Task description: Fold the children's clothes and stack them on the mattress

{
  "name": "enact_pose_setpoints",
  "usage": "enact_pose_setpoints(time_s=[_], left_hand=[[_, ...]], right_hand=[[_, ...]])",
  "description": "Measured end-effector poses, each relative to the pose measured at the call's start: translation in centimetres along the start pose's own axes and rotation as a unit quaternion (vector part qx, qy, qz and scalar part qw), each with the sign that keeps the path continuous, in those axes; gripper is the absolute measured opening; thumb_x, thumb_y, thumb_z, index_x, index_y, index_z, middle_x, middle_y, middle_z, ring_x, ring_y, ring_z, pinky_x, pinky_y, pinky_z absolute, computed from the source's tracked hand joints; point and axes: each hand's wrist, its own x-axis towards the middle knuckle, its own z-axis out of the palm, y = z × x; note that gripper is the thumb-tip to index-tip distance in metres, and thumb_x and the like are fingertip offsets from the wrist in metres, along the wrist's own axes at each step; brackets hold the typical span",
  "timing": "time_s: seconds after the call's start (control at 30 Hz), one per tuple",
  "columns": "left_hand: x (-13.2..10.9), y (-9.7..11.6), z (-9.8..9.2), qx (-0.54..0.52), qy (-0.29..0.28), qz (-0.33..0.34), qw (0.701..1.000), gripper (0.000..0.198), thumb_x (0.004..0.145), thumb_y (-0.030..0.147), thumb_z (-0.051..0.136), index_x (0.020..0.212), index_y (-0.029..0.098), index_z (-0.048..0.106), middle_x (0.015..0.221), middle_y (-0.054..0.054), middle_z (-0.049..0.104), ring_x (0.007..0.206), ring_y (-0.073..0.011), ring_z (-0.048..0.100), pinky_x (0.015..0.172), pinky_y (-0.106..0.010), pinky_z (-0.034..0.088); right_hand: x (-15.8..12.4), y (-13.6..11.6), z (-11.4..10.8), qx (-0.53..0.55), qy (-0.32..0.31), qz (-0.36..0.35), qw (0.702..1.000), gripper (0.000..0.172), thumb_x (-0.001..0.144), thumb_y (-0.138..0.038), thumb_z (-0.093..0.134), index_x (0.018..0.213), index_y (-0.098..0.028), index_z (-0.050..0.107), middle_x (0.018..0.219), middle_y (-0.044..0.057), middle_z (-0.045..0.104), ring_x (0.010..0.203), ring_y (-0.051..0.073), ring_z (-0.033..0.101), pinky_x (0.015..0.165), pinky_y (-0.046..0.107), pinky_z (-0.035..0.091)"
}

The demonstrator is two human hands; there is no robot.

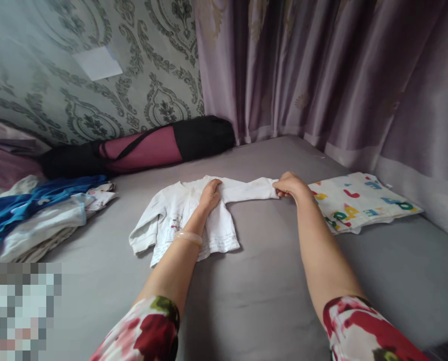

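While the left hand [210, 193] lies open-fingered on the shirt [173, 213] and the right hand [290, 185] pinches its stretched sleeve [247, 189], the shirt lies unfolded beside a folded cloth [361, 203].

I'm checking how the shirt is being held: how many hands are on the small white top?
2. The left hand lies flat on the white top near its collar. The right hand pinches the end of its outstretched sleeve. No other hands show.
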Motion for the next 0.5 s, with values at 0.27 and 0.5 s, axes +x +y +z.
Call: enact_pose_setpoints(time_s=[0.27,0.5], left_hand=[[0.3,0.8,-0.8,0.030,-0.039,-0.018,0.999,0.036,0.090,0.016,0.036,0.117,0.012,0.060,0.122,-0.013,0.064,0.116,-0.0216,0.056,0.107,-0.036,0.040],[-0.7,2.8,-0.3,0.191,-0.083,-0.051,0.977,0.050,0.099,0.036,0.028,0.142,0.014,0.042,0.150,-0.013,0.041,0.142,-0.0271,0.030,0.117,-0.047,0.021]], right_hand=[[0.3,1.7,-1.3,0.085,-0.002,0.043,0.995,0.009,0.080,-0.011,0.057,0.076,-0.010,0.065,0.051,0.005,0.063,0.035,0.010,0.050,0.039,0.019,0.040],[0.5,1.9,0.0,0.015,0.008,0.064,0.998,0.011,0.081,-0.011,0.058,0.077,-0.009,0.069,0.055,0.008,0.064,0.045,0.015,0.060,0.050,0.026,0.051]])
